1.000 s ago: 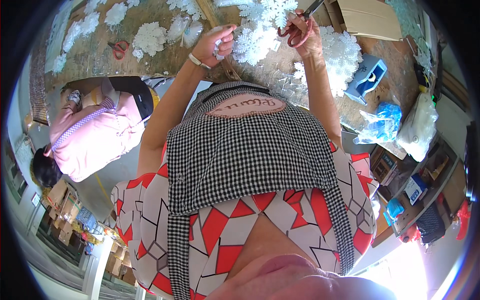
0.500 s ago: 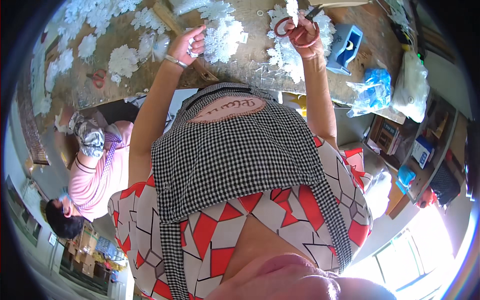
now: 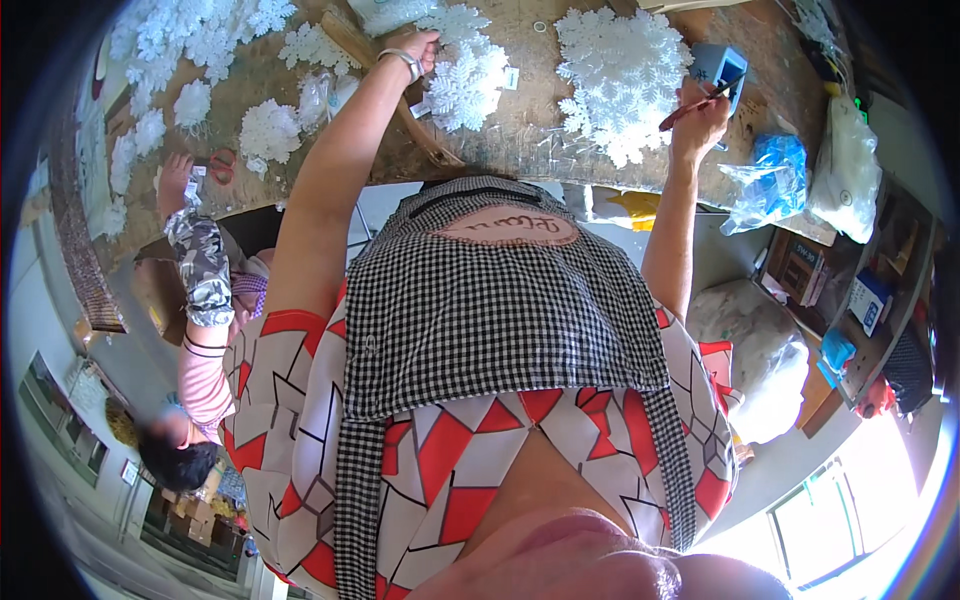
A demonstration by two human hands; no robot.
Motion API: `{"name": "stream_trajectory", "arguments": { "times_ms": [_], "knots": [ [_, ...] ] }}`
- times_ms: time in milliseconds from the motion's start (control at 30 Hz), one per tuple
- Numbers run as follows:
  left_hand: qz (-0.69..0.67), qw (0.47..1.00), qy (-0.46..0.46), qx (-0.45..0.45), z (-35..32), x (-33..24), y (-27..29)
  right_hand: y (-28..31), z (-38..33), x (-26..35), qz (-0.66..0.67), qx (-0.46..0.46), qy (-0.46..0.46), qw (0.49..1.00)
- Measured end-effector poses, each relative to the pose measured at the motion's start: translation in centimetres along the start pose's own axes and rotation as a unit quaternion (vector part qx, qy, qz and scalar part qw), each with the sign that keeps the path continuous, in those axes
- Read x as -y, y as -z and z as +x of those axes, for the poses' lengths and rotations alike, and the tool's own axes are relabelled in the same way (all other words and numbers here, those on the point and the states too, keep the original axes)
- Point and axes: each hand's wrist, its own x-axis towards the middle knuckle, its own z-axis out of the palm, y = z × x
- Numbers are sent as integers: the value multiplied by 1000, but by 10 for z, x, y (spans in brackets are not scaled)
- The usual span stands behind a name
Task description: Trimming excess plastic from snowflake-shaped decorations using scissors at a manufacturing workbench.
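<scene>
My right hand (image 3: 700,122) is closed around red-handled scissors (image 3: 690,108), beside the blue tape dispenser (image 3: 722,66). To its left lies a broad pile of white snowflake cutouts (image 3: 620,75). My left hand (image 3: 416,48) reaches to the far side of the table with its fingers curled. Whatever it holds, if anything, is hidden. Next to it is another stack of white snowflakes (image 3: 462,85), with a small white tag (image 3: 510,78) at its edge.
More snowflakes (image 3: 200,35) cover the far left of the wooden table (image 3: 520,150). A wooden strip (image 3: 425,135) lies across it. Blue plastic wrap (image 3: 775,165) and a white plastic bag (image 3: 845,175) sit at the right. A co-worker's hand (image 3: 176,185) rests near other red scissors (image 3: 222,166).
My right hand has moved right to the tape dispenser, and the white piece at its fingers no longer shows. My left hand has reached farther out. The co-worker's arm now extends onto the table.
</scene>
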Motion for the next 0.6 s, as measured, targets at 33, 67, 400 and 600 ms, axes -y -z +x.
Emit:
{"name": "stream_trajectory", "arguments": {
  "times_ms": [33,67,400,600],
  "knots": [
    [19,1000,-1,4,0,-2,3,-5,-13,13,50,26,-26,998],
    [12,1000,-6,-3,2,-2,4,-13,-18,10,150,44,-26,987],
    [-85,989,-20,119,-86,-1,37,-112,-71,95,189,322,-97,923],
    [-74,976,-118,169,-128,4,43,-185,-89,107,100,387,41,916]
  ]
}}
